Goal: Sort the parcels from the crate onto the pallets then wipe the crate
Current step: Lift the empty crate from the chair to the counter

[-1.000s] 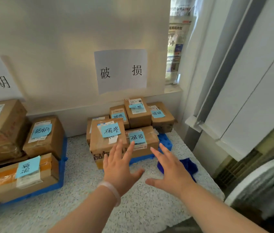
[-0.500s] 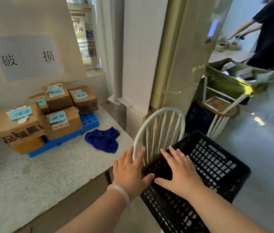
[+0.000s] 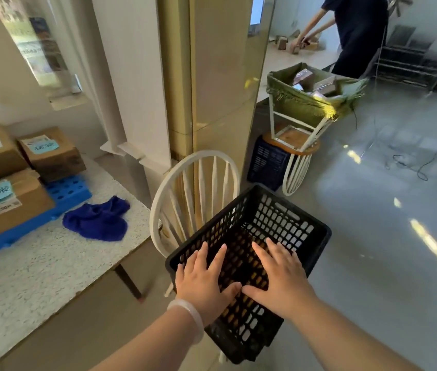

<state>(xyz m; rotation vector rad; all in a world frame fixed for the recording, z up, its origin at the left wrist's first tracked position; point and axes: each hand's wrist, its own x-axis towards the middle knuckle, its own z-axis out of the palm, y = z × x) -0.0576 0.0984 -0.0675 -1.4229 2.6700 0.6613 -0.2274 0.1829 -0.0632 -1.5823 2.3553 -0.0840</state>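
Speckled counter (image 3: 37, 277) carries labelled parcels (image 3: 11, 202) on a blue pallet (image 3: 67, 188), with a blue cloth (image 3: 96, 220) near its right edge. Past that edge the black crate (image 3: 279, 218) sits empty on a white chair (image 3: 193, 170). Our left hand (image 3: 204, 279) and right hand (image 3: 281, 277) are spread flat over it, fingers straight. We judge the lattice plastic stiff and light, best gripped by the rim.

We counted three labelled parcels (image 3: 51, 153) on one blue pallet (image 3: 67, 190), one blue cloth (image 3: 96, 222), one black crate (image 3: 279, 218), one green bag (image 3: 305, 105), one other person (image 3: 359, 30), and two hands: left hand (image 3: 204, 279), right hand (image 3: 283, 279).
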